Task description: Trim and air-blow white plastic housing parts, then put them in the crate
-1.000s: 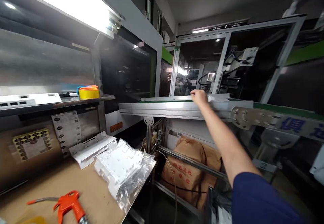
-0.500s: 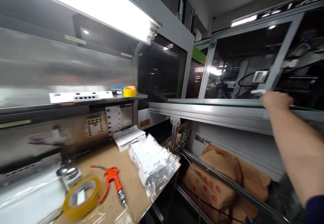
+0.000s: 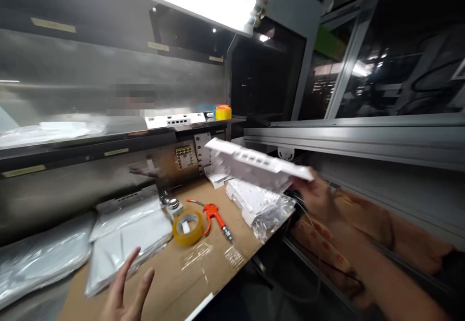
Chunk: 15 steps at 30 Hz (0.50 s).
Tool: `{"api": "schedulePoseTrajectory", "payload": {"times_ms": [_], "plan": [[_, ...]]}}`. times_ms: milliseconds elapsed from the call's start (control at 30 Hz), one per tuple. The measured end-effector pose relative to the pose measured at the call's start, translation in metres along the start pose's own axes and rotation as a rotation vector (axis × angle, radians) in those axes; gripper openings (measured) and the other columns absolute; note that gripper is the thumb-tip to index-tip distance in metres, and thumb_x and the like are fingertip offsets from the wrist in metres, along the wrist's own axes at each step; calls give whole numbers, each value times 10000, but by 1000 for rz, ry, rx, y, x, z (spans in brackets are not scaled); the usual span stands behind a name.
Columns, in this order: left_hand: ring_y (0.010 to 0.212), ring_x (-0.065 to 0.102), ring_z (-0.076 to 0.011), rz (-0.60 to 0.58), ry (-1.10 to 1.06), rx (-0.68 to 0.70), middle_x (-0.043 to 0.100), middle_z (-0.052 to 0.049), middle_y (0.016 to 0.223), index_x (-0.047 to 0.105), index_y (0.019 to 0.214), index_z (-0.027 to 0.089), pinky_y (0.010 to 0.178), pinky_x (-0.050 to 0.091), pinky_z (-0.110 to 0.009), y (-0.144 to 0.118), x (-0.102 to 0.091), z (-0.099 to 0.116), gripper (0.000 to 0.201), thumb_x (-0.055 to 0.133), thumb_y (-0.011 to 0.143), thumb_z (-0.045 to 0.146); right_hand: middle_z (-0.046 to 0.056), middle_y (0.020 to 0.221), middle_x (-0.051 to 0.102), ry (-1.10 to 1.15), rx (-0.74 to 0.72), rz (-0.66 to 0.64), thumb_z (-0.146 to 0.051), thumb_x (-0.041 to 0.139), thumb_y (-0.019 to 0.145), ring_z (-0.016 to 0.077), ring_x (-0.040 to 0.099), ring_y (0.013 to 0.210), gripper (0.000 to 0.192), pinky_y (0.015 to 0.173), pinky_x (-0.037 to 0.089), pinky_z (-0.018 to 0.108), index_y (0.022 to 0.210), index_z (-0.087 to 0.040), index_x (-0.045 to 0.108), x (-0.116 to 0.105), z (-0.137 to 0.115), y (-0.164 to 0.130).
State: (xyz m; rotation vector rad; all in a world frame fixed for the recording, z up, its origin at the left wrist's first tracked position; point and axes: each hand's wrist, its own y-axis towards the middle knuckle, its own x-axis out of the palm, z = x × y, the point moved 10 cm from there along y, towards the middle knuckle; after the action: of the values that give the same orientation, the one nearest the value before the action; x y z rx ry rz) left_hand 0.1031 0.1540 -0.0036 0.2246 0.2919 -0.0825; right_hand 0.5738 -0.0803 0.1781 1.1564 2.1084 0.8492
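Note:
My right hand (image 3: 319, 192) grips one end of a long white plastic panel (image 3: 254, 163) with a row of small cut-outs, holding it in the air above the right end of the brown worktable (image 3: 203, 272). My left hand (image 3: 125, 294) is raised at the table's near edge, palm open, fingers apart, holding nothing. Under the panel lies a stack of white parts in a clear bag (image 3: 259, 205).
On the table lie a yellowish tape roll (image 3: 188, 227), an orange air blow gun (image 3: 214, 214) and bagged white panels (image 3: 123, 234). A shelf carries another white panel (image 3: 176, 120) and a yellow tape roll (image 3: 223, 112). A metal conveyor frame (image 3: 356, 139) runs on the right.
My right hand has come back from the conveyor with the white panel and brought it over the table. The view has swung left. My left hand has come into sight.

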Motion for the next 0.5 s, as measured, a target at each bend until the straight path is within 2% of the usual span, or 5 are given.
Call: {"api": "schedulePoseTrajectory", "payload": {"times_ms": [100,200,267,333,500], "plan": [[1564,308,-382,104,-308,67,381,-17,1693,435,1570,403,1297,206,-619,-2,-34,41,862,798,817,609,67,1014,795,177,-137,-381,-298,569,1031,225,791,836,245,723,665,317,1239,-252,691,129,-40,-70],[1576,295,-327,153,-512,147,407,-11,1681,462,1557,381,1325,183,-491,-12,-62,62,804,747,859,662,67,1119,802,329,-275,-620,-203,492,1045,223,804,934,365,773,654,290,1371,-289,633,210,-82,-124],[1560,327,-325,217,-526,139,494,11,1623,533,1499,375,1323,171,-475,-20,-82,56,745,761,851,664,65,1194,791,418,-297,-708,-194,508,1045,226,791,1044,388,871,648,304,1400,-302,621,241,-100,-144],[1538,362,-352,322,-501,163,578,23,1546,595,1430,365,1308,205,-511,-34,-105,50,753,812,784,685,78,1288,760,505,-306,-761,-189,510,1054,231,743,1188,388,1002,616,343,1411,-293,622,258,-115,-153],[1545,332,-349,486,-395,219,576,160,1505,577,1414,449,1290,267,-492,-69,-135,59,681,703,825,767,62,1336,741,659,-281,-806,-175,512,1059,224,696,1275,404,1093,587,389,1419,-307,639,274,-138,-156]]}}
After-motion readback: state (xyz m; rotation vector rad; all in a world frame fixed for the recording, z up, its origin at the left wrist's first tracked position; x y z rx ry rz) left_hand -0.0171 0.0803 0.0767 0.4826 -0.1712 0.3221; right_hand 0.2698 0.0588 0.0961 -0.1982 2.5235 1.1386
